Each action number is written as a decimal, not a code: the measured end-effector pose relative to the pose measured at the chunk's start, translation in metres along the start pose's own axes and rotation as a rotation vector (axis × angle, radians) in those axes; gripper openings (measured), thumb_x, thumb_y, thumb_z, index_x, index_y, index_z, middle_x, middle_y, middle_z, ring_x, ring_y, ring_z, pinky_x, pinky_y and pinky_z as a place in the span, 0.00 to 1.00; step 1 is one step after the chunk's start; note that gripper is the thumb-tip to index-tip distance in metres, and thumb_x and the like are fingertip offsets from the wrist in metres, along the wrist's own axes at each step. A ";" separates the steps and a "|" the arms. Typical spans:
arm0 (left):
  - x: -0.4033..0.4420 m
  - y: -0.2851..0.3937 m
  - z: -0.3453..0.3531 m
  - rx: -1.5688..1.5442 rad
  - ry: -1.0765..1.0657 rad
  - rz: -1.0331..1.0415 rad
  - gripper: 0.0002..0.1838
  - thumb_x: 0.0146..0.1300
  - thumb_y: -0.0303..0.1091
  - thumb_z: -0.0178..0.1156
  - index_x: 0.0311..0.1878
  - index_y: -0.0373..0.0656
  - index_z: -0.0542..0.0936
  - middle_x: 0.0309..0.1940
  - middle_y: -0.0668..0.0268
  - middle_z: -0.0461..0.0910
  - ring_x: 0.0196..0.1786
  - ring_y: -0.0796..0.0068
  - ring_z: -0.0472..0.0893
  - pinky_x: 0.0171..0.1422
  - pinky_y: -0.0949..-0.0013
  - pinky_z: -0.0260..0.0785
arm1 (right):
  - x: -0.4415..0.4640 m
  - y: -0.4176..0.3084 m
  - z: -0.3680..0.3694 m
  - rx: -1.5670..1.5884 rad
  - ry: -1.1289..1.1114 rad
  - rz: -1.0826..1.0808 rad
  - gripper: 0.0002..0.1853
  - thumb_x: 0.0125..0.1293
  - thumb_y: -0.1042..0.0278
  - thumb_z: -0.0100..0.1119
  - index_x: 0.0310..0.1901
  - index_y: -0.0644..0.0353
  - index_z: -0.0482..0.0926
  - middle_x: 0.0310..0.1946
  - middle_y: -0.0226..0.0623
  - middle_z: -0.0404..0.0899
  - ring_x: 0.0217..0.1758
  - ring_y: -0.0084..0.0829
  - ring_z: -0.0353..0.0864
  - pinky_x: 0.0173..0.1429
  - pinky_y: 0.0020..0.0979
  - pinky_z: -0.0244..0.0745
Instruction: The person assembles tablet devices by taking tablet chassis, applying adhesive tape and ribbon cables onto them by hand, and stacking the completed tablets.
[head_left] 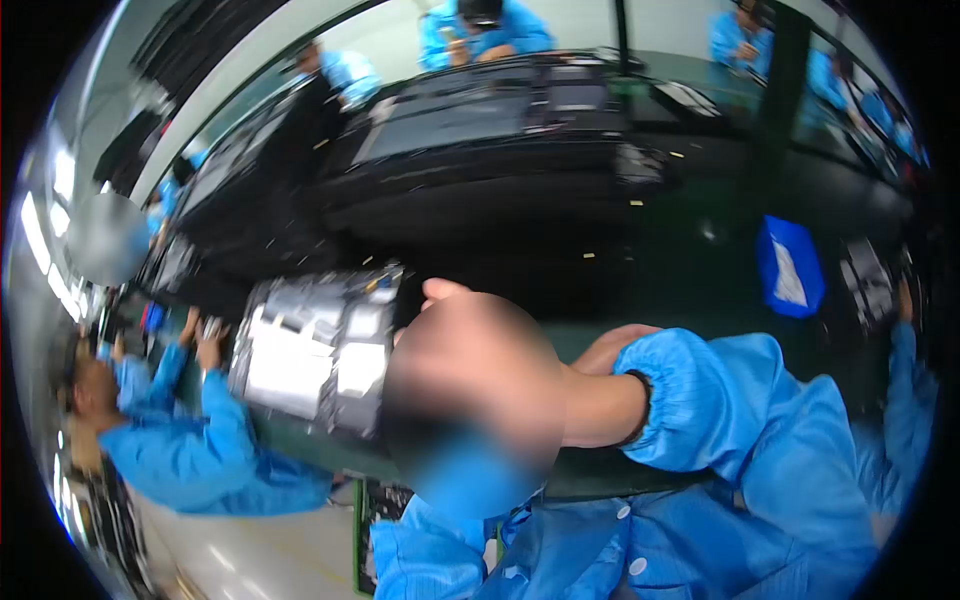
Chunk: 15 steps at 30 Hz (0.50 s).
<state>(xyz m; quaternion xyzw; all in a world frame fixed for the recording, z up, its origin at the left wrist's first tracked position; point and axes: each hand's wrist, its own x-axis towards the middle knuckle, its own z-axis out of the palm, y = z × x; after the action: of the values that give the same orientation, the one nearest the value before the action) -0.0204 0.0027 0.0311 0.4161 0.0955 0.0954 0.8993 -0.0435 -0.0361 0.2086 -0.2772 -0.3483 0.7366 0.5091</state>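
1. Blue cloth, gathered at the cuff, forms the person's right sleeve [735, 400], which runs leftward to a bare wrist and the right hand [485, 365].
2. A round blur covers most of that hand. A fingertip shows at its upper edge, but how far the fingers are open, and whether they grip anything, cannot be told.
3. The left sleeve [430, 550] rises from below toward the same blur; the left hand cannot be made out, nor the state of its fingers.
4. A black-edged panel [315, 350] with bright, reflective patches lies just left of the right hand, its right edge close by the blur. Whether it is touched cannot be told.
5. At the panel's other side, near its left edge, are the hands of a co-worker [180, 455] in blue.
6. Beyond, on the dark table [690, 250], stand stacked dark trays [450, 115], with small pale-yellow pieces scattered about.
7. A blue packet [775, 265] with a white patch lies to the right, near a silvery item [868, 282].
8. Across the table, another person [510, 30] in blue bends forward.
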 end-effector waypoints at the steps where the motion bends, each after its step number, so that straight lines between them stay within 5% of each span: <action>1: 0.006 -0.003 0.002 0.057 0.044 0.019 0.14 0.68 0.31 0.55 0.53 0.37 0.77 0.44 0.60 0.81 0.43 0.75 0.81 0.49 0.71 0.73 | -0.012 -0.005 -0.013 -0.074 -0.061 -0.051 0.37 0.72 0.68 0.56 0.74 0.68 0.46 0.74 0.53 0.50 0.69 0.38 0.68 0.65 0.35 0.74; 3: 0.014 -0.005 0.010 0.272 0.144 0.088 0.12 0.68 0.29 0.56 0.52 0.37 0.79 0.42 0.61 0.82 0.42 0.76 0.82 0.47 0.72 0.74 | -0.037 -0.016 -0.057 -0.185 -0.283 -0.159 0.27 0.72 0.70 0.54 0.69 0.68 0.60 0.66 0.53 0.67 0.61 0.36 0.78 0.57 0.33 0.79; 4: 0.016 -0.004 0.015 0.420 0.185 0.147 0.12 0.68 0.29 0.56 0.51 0.37 0.79 0.41 0.61 0.83 0.41 0.76 0.82 0.46 0.72 0.74 | -0.059 -0.028 -0.068 -0.284 -0.155 -0.368 0.16 0.71 0.74 0.51 0.58 0.69 0.73 0.52 0.50 0.79 0.49 0.33 0.85 0.49 0.31 0.81; 7: 0.011 -0.007 0.024 0.873 0.324 0.430 0.09 0.68 0.22 0.53 0.47 0.34 0.80 0.37 0.60 0.82 0.34 0.79 0.81 0.42 0.75 0.74 | -0.068 -0.044 -0.150 -0.819 0.124 -1.335 0.12 0.68 0.82 0.43 0.44 0.69 0.78 0.42 0.44 0.82 0.35 0.26 0.82 0.40 0.29 0.79; 11: 0.026 -0.017 0.018 0.803 0.318 0.264 0.10 0.71 0.23 0.52 0.49 0.33 0.80 0.38 0.62 0.82 0.30 0.81 0.79 0.36 0.77 0.73 | -0.012 -0.091 -0.233 -0.478 0.737 -1.242 0.12 0.66 0.81 0.44 0.41 0.65 0.80 0.37 0.34 0.81 0.33 0.23 0.78 0.40 0.26 0.75; 15: 0.023 -0.017 0.013 0.802 0.323 0.226 0.10 0.72 0.24 0.52 0.51 0.33 0.79 0.39 0.63 0.82 0.30 0.82 0.78 0.36 0.77 0.72 | 0.093 -0.117 -0.358 -1.030 1.042 -0.928 0.12 0.58 0.79 0.52 0.40 0.61 0.83 0.43 0.40 0.84 0.39 0.36 0.83 0.44 0.33 0.76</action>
<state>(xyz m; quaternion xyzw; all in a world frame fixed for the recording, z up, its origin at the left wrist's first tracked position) 0.0065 -0.0116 0.0238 0.7195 0.2181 0.2121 0.6243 0.2640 0.1626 0.0804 -0.6052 -0.4389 -0.0159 0.6639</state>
